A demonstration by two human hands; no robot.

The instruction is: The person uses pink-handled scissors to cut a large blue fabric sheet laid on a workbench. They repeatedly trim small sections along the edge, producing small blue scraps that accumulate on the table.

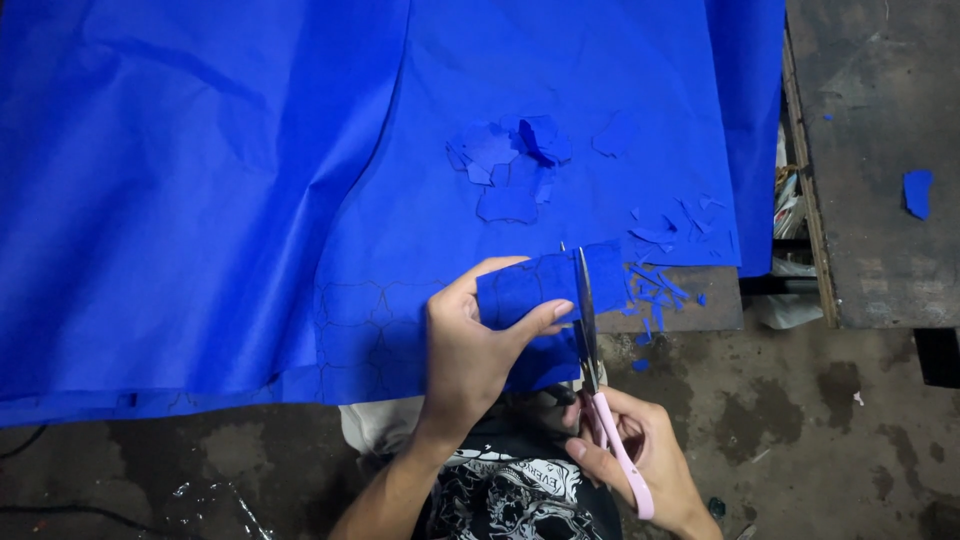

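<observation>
My left hand (470, 350) pinches a small strip of blue paper (530, 285) between thumb and fingers, holding it up over the near edge of the table. My right hand (640, 455) grips pink-handled scissors (590, 330); their metal blades stand upright across the right part of the strip. A large blue sheet (220, 180) with thin drawn outlines near its front edge covers the table behind my hands.
A pile of cut blue pieces (510, 160) lies on the sheet. Small blue scraps (660, 270) are scattered by the table's right corner. A dark bench (870, 150) with one blue scrap (917, 192) stands at the right. Stained concrete floor (820, 420) below.
</observation>
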